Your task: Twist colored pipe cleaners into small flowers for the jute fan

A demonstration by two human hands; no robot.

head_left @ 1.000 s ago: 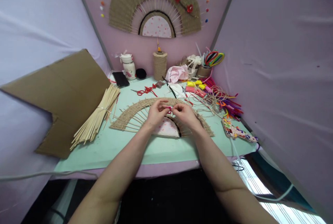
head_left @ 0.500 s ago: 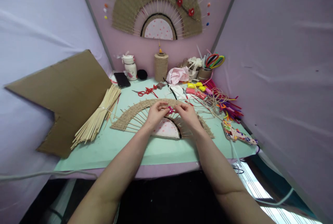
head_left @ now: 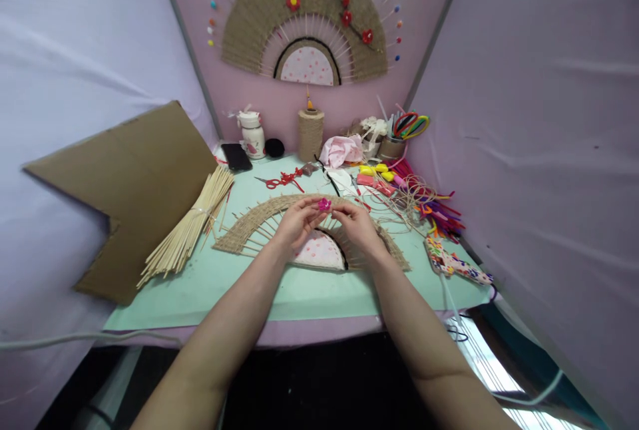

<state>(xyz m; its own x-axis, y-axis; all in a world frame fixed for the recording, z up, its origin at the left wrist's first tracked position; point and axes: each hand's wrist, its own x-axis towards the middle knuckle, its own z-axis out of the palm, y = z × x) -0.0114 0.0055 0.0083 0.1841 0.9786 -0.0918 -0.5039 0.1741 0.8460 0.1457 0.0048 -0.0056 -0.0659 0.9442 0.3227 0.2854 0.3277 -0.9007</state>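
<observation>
A half-round woven jute fan (head_left: 249,222) with bare stick spokes and a pink dotted centre lies on the mint-green table (head_left: 210,290). Both of my hands hover over its middle. My left hand (head_left: 298,221) pinches a small pink flower piece (head_left: 324,204) at its fingertips. My right hand (head_left: 357,225) is curled just to the right of it, fingertips close to the flower; whether they touch it I cannot tell.
A bundle of bamboo sticks (head_left: 192,225) and a cardboard sheet (head_left: 124,184) lie at left. Red scissors (head_left: 279,181), a twine spool (head_left: 310,135), a phone (head_left: 236,156), pipe cleaners (head_left: 434,207) and a patterned glue gun (head_left: 452,260) fill the back and right. A finished fan (head_left: 304,17) hangs on the wall.
The pink flower piece has come up between the fingertips and shows more fully. Both hands shifted slightly up and back over the fan; the view tilted a little.
</observation>
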